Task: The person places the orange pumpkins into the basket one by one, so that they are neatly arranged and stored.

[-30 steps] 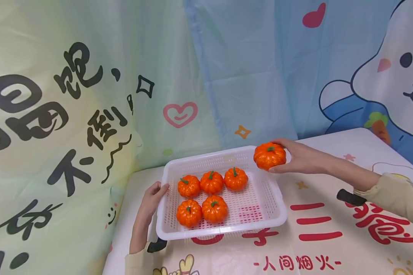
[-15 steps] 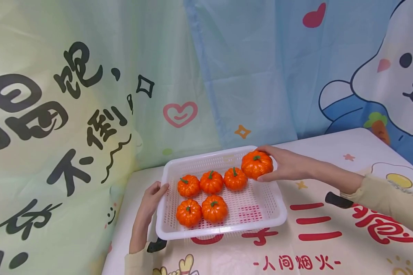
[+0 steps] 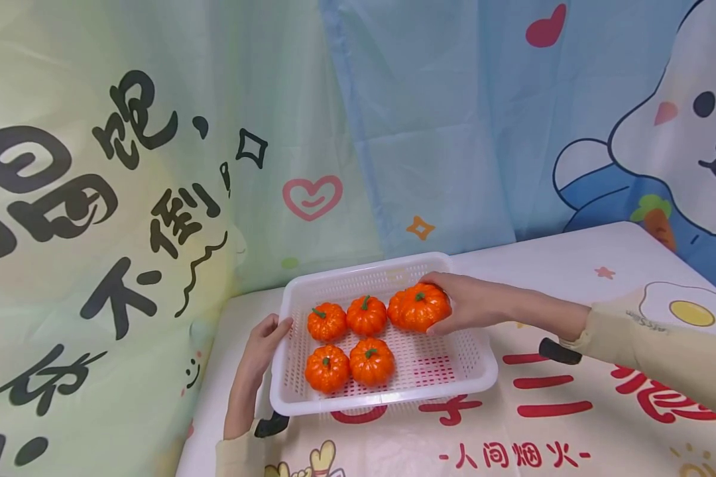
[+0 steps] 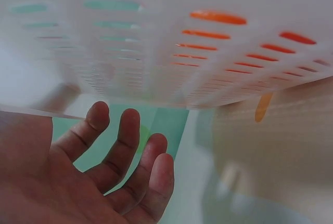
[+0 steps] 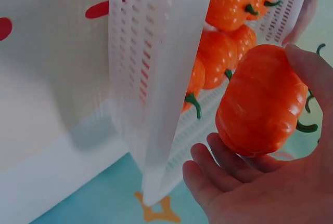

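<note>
A white perforated plastic basket contains several orange toy pumpkins with green stems. My left hand grips its left rim, thumb on top; in the left wrist view, the fingers curl below the basket's perforated wall. Over the basket's right part, my right hand holds another toy pumpkin, which partly covers the back-row pumpkin behind it. In the right wrist view, thumb and fingers surround the held pumpkin, and the basket's side wall stands beside it.
The table wears a printed cloth with red and black lettering. Printed curtains hang behind and at the left. Dark straps are on both wrists.
My right hand has carried its toy pumpkin leftward and lower, from the basket's right back corner to beside the back row. The left hand and basket have stayed put.
</note>
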A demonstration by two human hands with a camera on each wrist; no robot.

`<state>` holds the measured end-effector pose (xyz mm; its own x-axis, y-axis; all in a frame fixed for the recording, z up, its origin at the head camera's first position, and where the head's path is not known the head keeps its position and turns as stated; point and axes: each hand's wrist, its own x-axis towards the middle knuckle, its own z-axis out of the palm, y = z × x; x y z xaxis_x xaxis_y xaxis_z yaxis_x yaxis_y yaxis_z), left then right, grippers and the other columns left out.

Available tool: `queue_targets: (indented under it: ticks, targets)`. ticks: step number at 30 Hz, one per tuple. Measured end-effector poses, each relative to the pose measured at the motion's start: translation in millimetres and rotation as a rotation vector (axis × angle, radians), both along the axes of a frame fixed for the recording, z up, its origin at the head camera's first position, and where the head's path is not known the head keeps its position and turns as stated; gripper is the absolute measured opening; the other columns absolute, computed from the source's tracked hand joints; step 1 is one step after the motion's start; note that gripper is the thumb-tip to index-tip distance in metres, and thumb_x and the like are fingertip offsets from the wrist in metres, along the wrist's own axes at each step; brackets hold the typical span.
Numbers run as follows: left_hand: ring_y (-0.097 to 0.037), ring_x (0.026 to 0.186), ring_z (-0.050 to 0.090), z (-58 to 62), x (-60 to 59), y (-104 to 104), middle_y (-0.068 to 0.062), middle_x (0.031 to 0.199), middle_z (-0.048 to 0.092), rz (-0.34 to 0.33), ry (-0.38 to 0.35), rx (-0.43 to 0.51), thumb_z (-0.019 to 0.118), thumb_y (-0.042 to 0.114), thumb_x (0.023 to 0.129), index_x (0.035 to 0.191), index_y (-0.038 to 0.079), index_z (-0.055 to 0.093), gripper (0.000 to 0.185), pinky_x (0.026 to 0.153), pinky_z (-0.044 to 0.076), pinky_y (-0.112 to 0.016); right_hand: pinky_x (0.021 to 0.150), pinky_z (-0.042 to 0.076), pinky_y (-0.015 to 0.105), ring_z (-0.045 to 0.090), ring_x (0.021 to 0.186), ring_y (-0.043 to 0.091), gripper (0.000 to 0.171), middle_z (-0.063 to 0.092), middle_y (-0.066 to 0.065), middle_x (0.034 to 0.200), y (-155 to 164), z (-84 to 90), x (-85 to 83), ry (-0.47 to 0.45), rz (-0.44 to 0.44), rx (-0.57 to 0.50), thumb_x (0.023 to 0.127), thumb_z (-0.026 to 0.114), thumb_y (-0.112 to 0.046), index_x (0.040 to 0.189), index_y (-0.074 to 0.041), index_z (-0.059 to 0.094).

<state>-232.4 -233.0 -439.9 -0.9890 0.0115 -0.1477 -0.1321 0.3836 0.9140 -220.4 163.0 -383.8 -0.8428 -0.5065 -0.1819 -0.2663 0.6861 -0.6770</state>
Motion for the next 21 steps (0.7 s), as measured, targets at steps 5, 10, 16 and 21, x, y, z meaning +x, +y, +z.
queue_targets:
  ticks: [5, 10, 16, 21]
  targets:
    - [-0.018, 0.076, 0.06, 0.9, -0.2, 0, -0.007, 0.089, 0.061, 0.001, 0.002, 0.002, 0.057, 0.024, 0.103, 0.098, 0.0, 0.057, 0.024, 0.063, 0.055, -0.023, 0.09, 0.059, 0.045, 0.055, 0.12, 0.025, 0.081, 0.055, 0.007, 0.132, -13, -5.0, 0.4, -0.03, 0.047, 0.041, 0.076, 0.086, -0.033, 0.14, -0.009, 0.044]
    - [-0.018, 0.077, 0.06, 1.7, -0.5, 0, -0.008, 0.09, 0.061, 0.004, -0.004, 0.004, 0.057, 0.024, 0.103, 0.099, 0.001, 0.058, 0.023, 0.064, 0.055, -0.023, 0.091, 0.058, 0.047, 0.056, 0.117, 0.023, 0.08, 0.057, 0.004, 0.13, -26, -9.3, 3.0, -0.077, 0.079, 0.075, 0.075, 0.087, -0.03, 0.139, -0.01, 0.045]
    - [-0.018, 0.077, 0.062, 1.1, -1.0, 0, -0.008, 0.091, 0.062, 0.0, -0.003, 0.009, 0.057, 0.024, 0.103, 0.099, 0.002, 0.058, 0.023, 0.065, 0.056, -0.024, 0.094, 0.056, 0.052, 0.058, 0.114, 0.022, 0.08, 0.059, 0.003, 0.126, -38, -17.1, 7.3, -0.113, 0.073, 0.148, 0.075, 0.088, -0.026, 0.14, -0.008, 0.045]
    - [-0.019, 0.076, 0.063, -0.4, -0.5, -1, -0.008, 0.091, 0.063, -0.002, -0.003, 0.019, 0.058, 0.024, 0.102, 0.097, 0.002, 0.058, 0.022, 0.064, 0.056, -0.024, 0.095, 0.055, 0.054, 0.06, 0.108, 0.023, 0.077, 0.062, 0.003, 0.119, -47, -21.5, 7.3, -0.112, 0.066, 0.238, 0.073, 0.089, -0.025, 0.136, -0.009, 0.048]
